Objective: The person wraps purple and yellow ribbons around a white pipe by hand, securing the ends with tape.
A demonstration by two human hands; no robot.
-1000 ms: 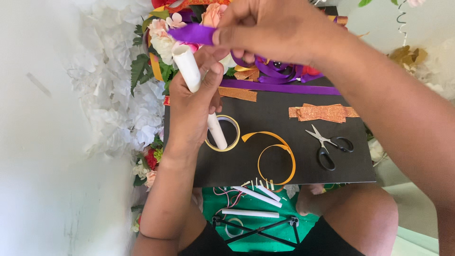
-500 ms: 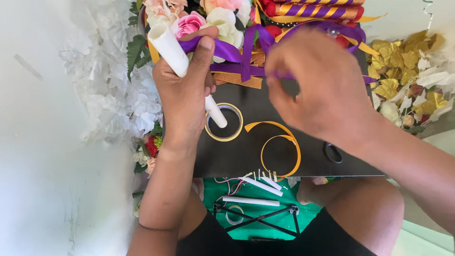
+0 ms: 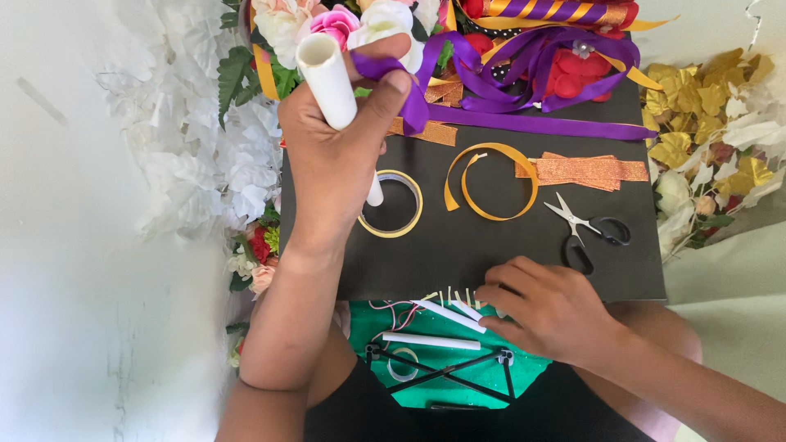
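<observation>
My left hand (image 3: 336, 155) grips a white paper tube (image 3: 327, 78) upright-tilted over the black board (image 3: 491, 245), with the thumb pinning a purple ribbon (image 3: 491, 119) against the tube's top. The ribbon trails right across the board's far edge. My right hand (image 3: 548, 307) rests at the board's near edge, fingertips on the small white strips (image 3: 454, 299) stuck there; I cannot tell whether it has hold of one. A roll of clear tape (image 3: 393, 205) lies just under the tube's lower end.
A curled gold ribbon (image 3: 491, 184), glittery orange strips (image 3: 589, 170) and small scissors (image 3: 589, 233) lie on the board. Artificial flowers (image 3: 327, 24) and white leaves (image 3: 205, 139) surround it, gold leaves (image 3: 696, 123) to the right. A green cloth (image 3: 442, 360) with white sticks lies on my lap.
My right hand has let go of the purple ribbon and dropped from the far edge to the board's near edge. My left hand still holds the tube, the ribbon now under its thumb.
</observation>
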